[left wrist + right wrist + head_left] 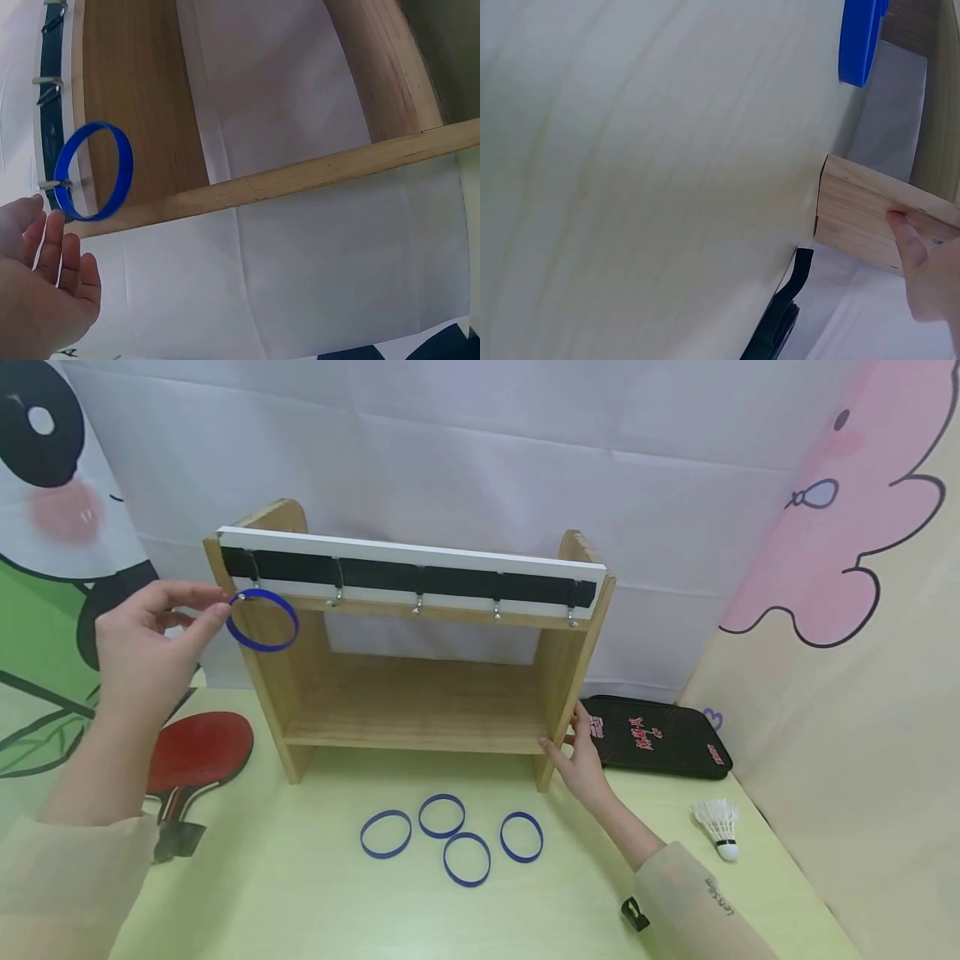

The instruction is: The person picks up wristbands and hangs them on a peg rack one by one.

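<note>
A blue ring (295, 625) hangs round the leftmost metal hook (51, 184) on a wooden shelf stand (420, 739). My left hand (153, 639) is beside it, thumb and index tips close to the ring's edge. In the left wrist view the fingers look loosely extended beside the ring; whether they touch it is unclear. My right hand (581, 768) grips the lower right side panel (862, 217), thumb at its front edge and fingers on the outer side. Several loose blue rings (386, 857) lie on the table in front.
More hooks (417, 603) line the black strip (375, 575) to the right. A red table-tennis bat (202, 747) lies at left. A black case (660, 739) and a shuttlecock (717, 827) are at right, with a small black clip (634, 913) near the right sleeve.
</note>
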`<state>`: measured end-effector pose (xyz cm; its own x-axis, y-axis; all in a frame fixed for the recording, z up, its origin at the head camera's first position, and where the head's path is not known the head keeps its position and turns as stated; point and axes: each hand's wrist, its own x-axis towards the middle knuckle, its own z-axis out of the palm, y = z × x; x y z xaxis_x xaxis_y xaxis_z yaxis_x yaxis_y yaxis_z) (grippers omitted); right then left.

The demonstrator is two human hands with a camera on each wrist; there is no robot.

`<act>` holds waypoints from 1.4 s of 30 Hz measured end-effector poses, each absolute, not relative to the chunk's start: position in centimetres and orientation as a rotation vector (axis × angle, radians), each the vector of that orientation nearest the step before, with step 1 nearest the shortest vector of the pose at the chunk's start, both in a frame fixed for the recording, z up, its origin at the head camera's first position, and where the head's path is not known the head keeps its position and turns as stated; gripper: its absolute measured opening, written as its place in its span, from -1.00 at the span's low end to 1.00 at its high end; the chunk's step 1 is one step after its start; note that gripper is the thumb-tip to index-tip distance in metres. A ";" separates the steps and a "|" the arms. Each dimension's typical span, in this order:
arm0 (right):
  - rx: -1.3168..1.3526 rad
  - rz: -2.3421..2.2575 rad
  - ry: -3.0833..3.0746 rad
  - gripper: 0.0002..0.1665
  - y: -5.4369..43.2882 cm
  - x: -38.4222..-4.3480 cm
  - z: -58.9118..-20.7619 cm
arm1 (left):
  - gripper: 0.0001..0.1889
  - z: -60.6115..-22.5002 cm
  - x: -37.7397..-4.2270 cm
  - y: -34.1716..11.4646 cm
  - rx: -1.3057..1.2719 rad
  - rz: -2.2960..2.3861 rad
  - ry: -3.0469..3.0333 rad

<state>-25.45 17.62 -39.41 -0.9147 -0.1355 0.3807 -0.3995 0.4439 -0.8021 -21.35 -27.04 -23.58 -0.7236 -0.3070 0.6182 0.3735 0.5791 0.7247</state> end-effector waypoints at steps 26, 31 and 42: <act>0.493 1.429 -2.398 -0.05 19.1 -28.2 -42.8 | -0.71 -31.0 -20.1 -20.6 -0.470 -0.961 -2.527; 0.511 1.398 -2.410 -0.06 18.7 -27.4 -41.9 | -0.68 -34.0 -20.9 -19.8 -0.550 -0.985 -2.612; 0.515 1.406 -2.414 -0.06 18.4 -27.3 -41.6 | -0.66 -40.7 -22.3 -19.4 -0.641 -0.975 -2.768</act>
<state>-27.31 18.41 -41.64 -0.8909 -0.1549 0.4270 -0.4478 0.4567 -0.7687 -22.29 -19.39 -40.73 -0.9000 0.3470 0.2638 0.4357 0.6995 0.5664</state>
